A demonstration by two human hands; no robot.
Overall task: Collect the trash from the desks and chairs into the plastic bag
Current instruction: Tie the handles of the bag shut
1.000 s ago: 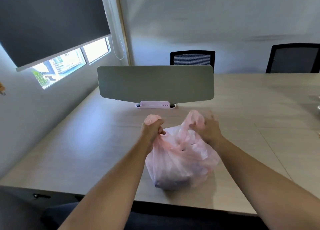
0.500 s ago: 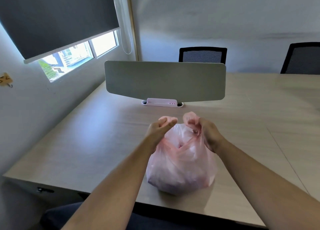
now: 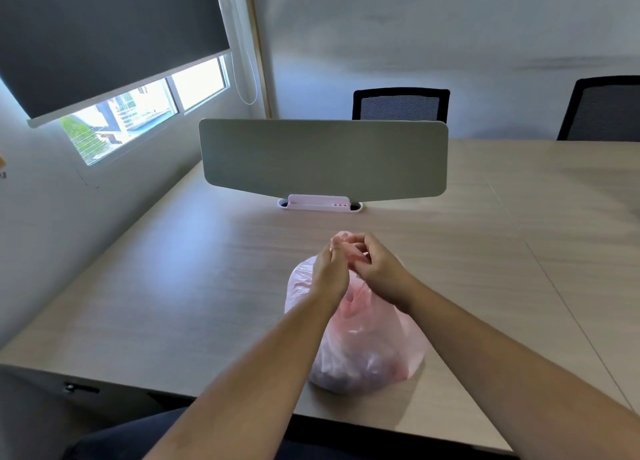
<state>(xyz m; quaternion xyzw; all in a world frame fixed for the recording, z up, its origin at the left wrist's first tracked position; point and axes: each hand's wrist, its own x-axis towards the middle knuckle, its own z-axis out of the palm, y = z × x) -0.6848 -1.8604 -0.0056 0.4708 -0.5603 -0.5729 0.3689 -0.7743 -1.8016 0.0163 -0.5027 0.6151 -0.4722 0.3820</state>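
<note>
Pink plastic bag point(image 3: 360, 349) resting on tabletop point(image 3: 194, 286), near the front edge, bulging and full, darker contents dimly visible through the film near the bottom; individual items not distinguishable. Bag handles point(image 3: 349, 252) drawn up together above the bag body, bunched between both hands. Left hand point(image 3: 329, 276) raised over the bag's left shoulder, back of hand toward camera, fingers folded around the gathered pink film; grip pressed together on the handles. Right hand point(image 3: 377, 269) directly beside it, touching or nearly touching the left, fingers curled inward and pinching the same bunch of film; grip closed on the handles. Exact crossing of the two handle loops hidden by the fingers, cannot tell whether a knot is formed. Both forearms bare, extending from lower frame, converging over the bag. Behind the bag, well apart: grey desk divider panel point(image 3: 323, 158) standing upright across the tabletop, seated in a pale pink clamp base point(image 3: 318, 204). Beyond the panel, black mesh chair back point(image 3: 401, 103); second black chair point(image 3: 602, 108) at far right edge. On left wall, window point(image 3: 138, 110) with dark roller blind point(image 3: 104, 34) lowered most of the way, pull cord point(image 3: 244, 72) hanging at its right. Dark clothing at bottom edge, below the tabletop.
</note>
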